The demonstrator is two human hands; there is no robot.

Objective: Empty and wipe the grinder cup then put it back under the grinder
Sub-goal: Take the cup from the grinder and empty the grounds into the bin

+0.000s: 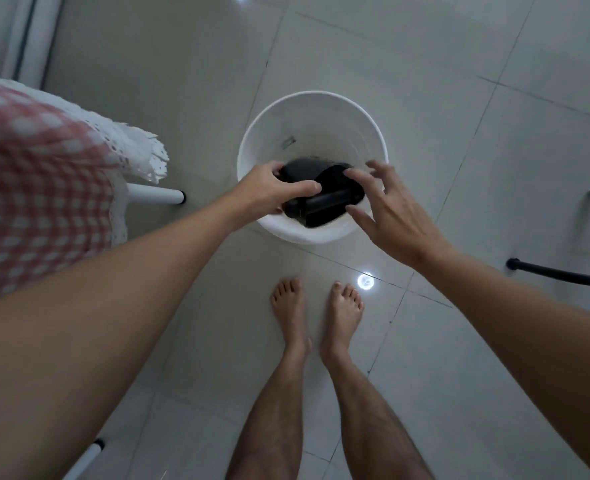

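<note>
At the far left a table with a red checked cloth (33, 174) and white lace edge stands beside the person, one white table leg (156, 195) reaching toward the bin. Next comes the left hand (269, 192), whose fingers and thumb are closed around the dark grinder cup (324, 199); the cup is held tipped over inside the mouth of the white bin (252, 140) on the tiled floor (459, 98). I think this is the emptying step, not yet the wiping. To the right, the right hand (390, 216) is open, fingers spread, and its fingertips seem only to touch the side of the cup, as if to tap it or steady it; I cannot tell if they press. The risk I see is that the cup slips from the one holding hand and falls into the bin, if the tap is too strong. Also grounds may fall outside the rim, near the bare feet (317, 313), if the cup moves toward the near edge.
</note>
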